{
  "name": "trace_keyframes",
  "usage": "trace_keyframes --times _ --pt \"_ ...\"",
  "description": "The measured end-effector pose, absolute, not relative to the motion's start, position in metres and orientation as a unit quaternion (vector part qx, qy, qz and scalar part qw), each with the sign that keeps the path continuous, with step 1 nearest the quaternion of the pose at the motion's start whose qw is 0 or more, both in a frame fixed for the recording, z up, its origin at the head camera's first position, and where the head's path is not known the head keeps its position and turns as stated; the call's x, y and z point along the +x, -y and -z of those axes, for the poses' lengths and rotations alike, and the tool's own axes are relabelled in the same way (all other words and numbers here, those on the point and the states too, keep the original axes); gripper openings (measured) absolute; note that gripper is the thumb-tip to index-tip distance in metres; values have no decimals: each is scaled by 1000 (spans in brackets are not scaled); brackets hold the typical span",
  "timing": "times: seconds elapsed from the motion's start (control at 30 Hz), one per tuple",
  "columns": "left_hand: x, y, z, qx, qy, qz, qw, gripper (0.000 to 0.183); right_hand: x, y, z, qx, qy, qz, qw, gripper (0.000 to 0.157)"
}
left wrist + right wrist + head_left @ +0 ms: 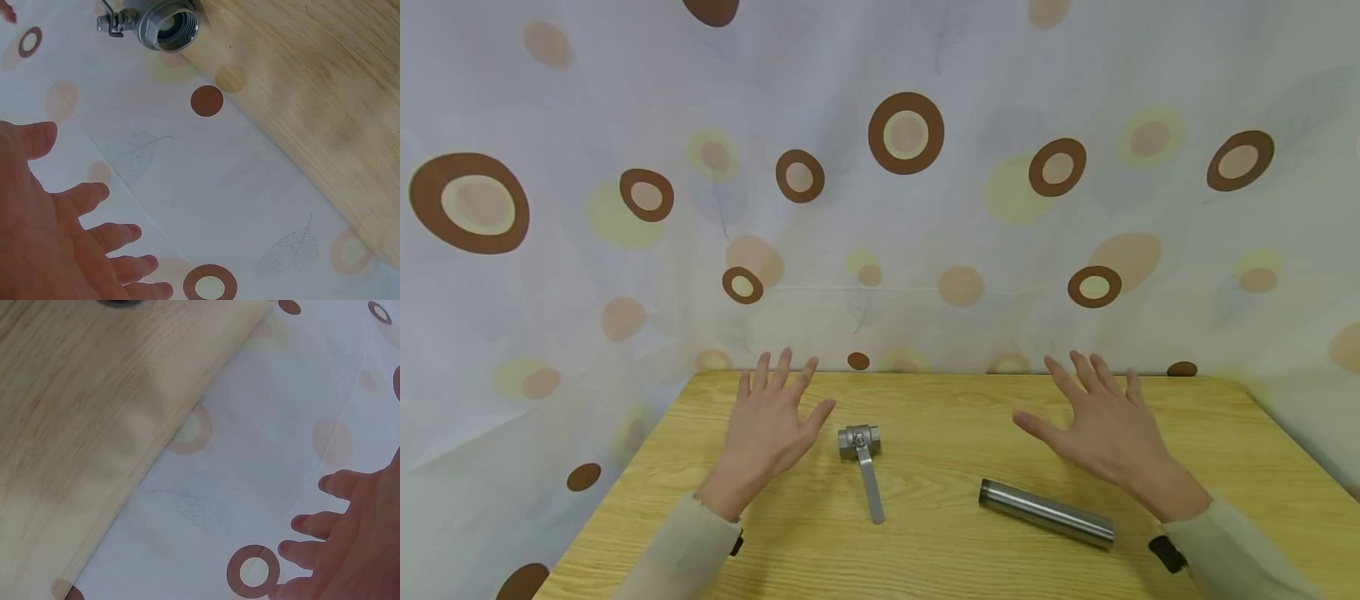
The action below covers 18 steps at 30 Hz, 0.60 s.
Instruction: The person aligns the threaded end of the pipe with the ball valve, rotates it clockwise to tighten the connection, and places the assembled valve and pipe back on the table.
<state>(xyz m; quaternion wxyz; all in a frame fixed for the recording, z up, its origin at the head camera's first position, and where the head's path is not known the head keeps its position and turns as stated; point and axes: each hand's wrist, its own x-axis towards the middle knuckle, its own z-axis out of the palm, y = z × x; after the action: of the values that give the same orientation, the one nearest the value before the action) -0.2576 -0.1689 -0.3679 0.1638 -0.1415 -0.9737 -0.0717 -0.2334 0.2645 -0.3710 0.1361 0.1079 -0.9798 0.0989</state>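
My left hand is spread over the left part of the table, fingers straight and holding nothing. Just right of it lies a metal ball valve with a flat lever handle angled toward me. The left wrist view shows the threaded mouth of the valve at the top, apart from the fingers. Over the right side, my right hand is likewise spread and holds nothing. A smooth steel pipe with a dark threaded left end lies below and left of that hand, slanting down to the right.
The wooden table has its back edge against a pale curtain printed with brown rings and dots. The curtain also hangs along the left and right sides. A dark band with a small box sits at the right wrist.
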Motion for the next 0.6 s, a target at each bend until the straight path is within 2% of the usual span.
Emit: trace_keyframes --times 0.33,0.6 --pt "-253 174 376 -167 967 78 174 74 -222 -264 377 119 975 -110 151 102" --pt "-253 177 382 -184 967 81 159 76 -214 -267 381 126 972 -123 156 102"
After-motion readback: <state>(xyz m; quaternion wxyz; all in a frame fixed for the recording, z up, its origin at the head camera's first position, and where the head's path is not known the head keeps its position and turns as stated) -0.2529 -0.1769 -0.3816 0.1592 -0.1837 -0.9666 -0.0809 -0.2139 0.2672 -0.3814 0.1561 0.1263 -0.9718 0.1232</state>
